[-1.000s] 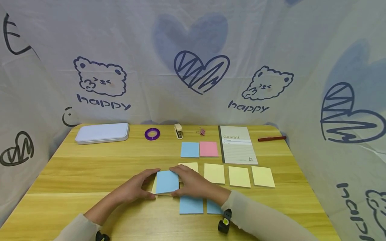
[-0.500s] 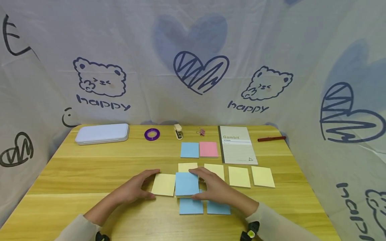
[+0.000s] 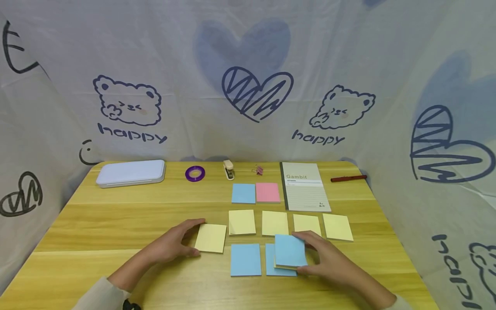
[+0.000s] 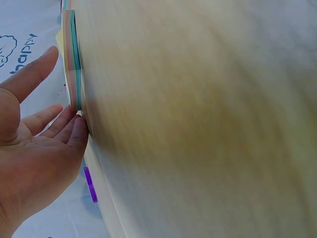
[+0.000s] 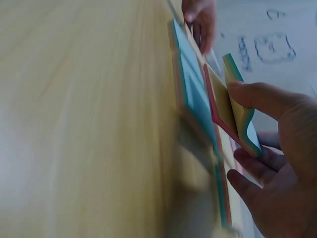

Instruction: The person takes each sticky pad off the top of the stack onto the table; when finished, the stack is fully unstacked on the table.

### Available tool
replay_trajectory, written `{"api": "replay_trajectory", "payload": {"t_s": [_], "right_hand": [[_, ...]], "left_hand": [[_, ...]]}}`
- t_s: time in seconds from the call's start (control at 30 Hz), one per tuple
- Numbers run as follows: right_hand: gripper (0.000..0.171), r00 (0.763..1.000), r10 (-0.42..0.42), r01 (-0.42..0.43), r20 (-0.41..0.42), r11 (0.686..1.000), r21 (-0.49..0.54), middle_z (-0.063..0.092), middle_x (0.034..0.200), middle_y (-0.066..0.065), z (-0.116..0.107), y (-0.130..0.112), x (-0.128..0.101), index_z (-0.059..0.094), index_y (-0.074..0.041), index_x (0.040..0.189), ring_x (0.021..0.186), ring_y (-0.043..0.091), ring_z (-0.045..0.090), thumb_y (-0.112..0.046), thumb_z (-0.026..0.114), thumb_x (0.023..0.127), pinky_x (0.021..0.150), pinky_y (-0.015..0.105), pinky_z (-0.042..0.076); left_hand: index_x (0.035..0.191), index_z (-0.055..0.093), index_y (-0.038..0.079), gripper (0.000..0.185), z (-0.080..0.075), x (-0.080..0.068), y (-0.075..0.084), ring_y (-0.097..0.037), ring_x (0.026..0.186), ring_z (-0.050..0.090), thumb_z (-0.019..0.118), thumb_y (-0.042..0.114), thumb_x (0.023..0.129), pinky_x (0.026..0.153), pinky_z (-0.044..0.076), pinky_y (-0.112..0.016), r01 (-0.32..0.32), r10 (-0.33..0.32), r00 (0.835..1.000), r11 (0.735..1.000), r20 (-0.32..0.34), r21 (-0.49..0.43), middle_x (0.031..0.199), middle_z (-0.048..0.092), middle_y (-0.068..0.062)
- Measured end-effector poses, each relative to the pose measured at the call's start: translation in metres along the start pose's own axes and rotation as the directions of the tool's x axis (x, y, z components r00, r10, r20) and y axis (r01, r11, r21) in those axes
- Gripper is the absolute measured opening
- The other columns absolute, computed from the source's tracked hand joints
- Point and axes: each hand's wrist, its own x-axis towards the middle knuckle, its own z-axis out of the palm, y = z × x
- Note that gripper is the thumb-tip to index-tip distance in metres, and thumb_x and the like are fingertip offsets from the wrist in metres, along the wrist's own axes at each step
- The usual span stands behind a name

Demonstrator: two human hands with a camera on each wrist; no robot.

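Observation:
In the head view, my right hand (image 3: 331, 262) pinches a blue-topped pad of sticky notes (image 3: 289, 249) between thumb and fingers, above another blue pad (image 3: 270, 267). The right wrist view shows the held pad (image 5: 237, 114) bent, its layers fanned apart with teal, yellow and red edges. My left hand (image 3: 172, 242) lies at the left side of a yellow-topped sticky note pad (image 3: 211, 238), fingers and thumb spread near its corners. Layered pink and teal edges of that pad (image 4: 73, 64) appear in the left wrist view; whether the fingertips touch it I cannot tell.
A row of yellow pads (image 3: 274, 223) lies behind a blue pad (image 3: 246, 259). Farther back are blue (image 3: 243, 193) and pink (image 3: 268, 192) pads, a notebook (image 3: 307, 185), red pen (image 3: 348, 178), clips (image 3: 258, 170), stapler (image 3: 228, 170), purple tape roll (image 3: 195, 173) and white case (image 3: 131, 173).
My right hand has carried the blue-topped pad rightward, off the yellow-topped pad by my left hand, to above the right-hand blue pad. The left hand stays in place.

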Motion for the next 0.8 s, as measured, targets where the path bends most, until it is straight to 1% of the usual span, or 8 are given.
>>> {"api": "replay_trajectory", "payload": {"t_s": [0.1, 0.2, 0.3, 0.47, 0.57, 0.67, 0.8], "right_hand": [[0.085, 0.999, 0.042, -0.043, -0.021, 0.998, -0.046, 0.054, 0.148, -0.001, -0.008, 0.013, -0.017, 0.05, -0.013, 0.152, 0.133, 0.023, 0.054, -0.053, 0.083, 0.083, 0.112, 0.038, 0.05], [0.084, 0.997, 0.072, -0.074, -0.03, 0.993, -0.097, 0.055, 0.149, 0.0, -0.015, 0.023, -0.031, 0.051, -0.018, 0.151, 0.134, 0.027, 0.053, -0.056, 0.081, 0.083, 0.11, 0.042, 0.051], [0.082, 0.995, 0.097, -0.098, -0.018, 0.99, -0.103, 0.054, 0.149, 0.002, -0.018, 0.03, -0.041, 0.051, -0.021, 0.151, 0.135, 0.03, 0.052, -0.055, 0.082, 0.083, 0.109, 0.047, 0.051], [0.085, 0.99, 0.143, -0.142, 0.005, 0.984, -0.103, 0.051, 0.151, 0.005, -0.019, 0.036, -0.046, 0.049, -0.023, 0.153, 0.139, 0.033, 0.048, -0.055, 0.083, 0.082, 0.11, 0.052, 0.048], [0.088, 0.989, 0.149, -0.147, 0.012, 0.983, -0.11, 0.049, 0.153, 0.008, -0.017, 0.038, -0.047, 0.047, -0.022, 0.155, 0.14, 0.035, 0.047, -0.053, 0.084, 0.082, 0.111, 0.058, 0.046], [0.089, 0.991, 0.134, -0.131, 0.018, 0.984, -0.117, 0.047, 0.155, 0.011, -0.015, 0.038, -0.048, 0.044, -0.02, 0.156, 0.141, 0.037, 0.046, -0.051, 0.084, 0.083, 0.11, 0.063, 0.045], [0.09, 0.991, 0.136, -0.133, 0.014, 0.982, -0.137, 0.045, 0.156, 0.01, -0.012, 0.038, -0.05, 0.043, -0.022, 0.157, 0.141, 0.035, 0.045, -0.053, 0.083, 0.083, 0.109, 0.063, 0.046]], "left_hand": [[0.158, 0.033, -0.003, 0.086, 0.0, 0.0, -0.001, -0.053, 0.147, 0.03, 0.082, 0.011, 0.089, 0.119, 0.032, -0.063, -0.004, 0.004, 1.0, 1.0, 0.001, 0.002, 0.161, 0.032, -0.03], [0.158, 0.033, -0.003, 0.085, 0.0, 0.0, -0.001, -0.053, 0.147, 0.031, 0.082, 0.011, 0.089, 0.119, 0.032, -0.063, -0.005, 0.005, 1.0, 1.0, -0.002, 0.007, 0.161, 0.033, -0.029], [0.158, 0.033, -0.003, 0.085, 0.0, 0.001, -0.002, -0.053, 0.147, 0.031, 0.082, 0.012, 0.089, 0.119, 0.033, -0.063, -0.004, 0.004, 1.0, 1.0, -0.003, 0.01, 0.161, 0.033, -0.029], [0.158, 0.033, -0.003, 0.085, 0.0, 0.001, -0.002, -0.053, 0.147, 0.031, 0.082, 0.013, 0.089, 0.119, 0.032, -0.063, -0.005, 0.005, 1.0, 1.0, -0.005, 0.014, 0.16, 0.033, -0.029], [0.158, 0.033, -0.002, 0.086, 0.0, 0.001, -0.002, -0.053, 0.147, 0.031, 0.082, 0.013, 0.089, 0.12, 0.031, -0.064, -0.003, 0.003, 1.0, 1.0, -0.004, 0.01, 0.161, 0.033, -0.028], [0.158, 0.033, -0.002, 0.086, 0.0, 0.001, -0.001, -0.053, 0.148, 0.03, 0.082, 0.013, 0.089, 0.12, 0.031, -0.064, -0.002, 0.002, 1.0, 1.0, -0.004, 0.004, 0.161, 0.033, -0.028], [0.157, 0.033, -0.003, 0.085, -0.001, 0.0, -0.001, -0.053, 0.148, 0.029, 0.082, 0.012, 0.089, 0.12, 0.03, -0.064, -0.005, 0.005, 1.0, 1.0, -0.003, 0.004, 0.161, 0.033, -0.029]]}}
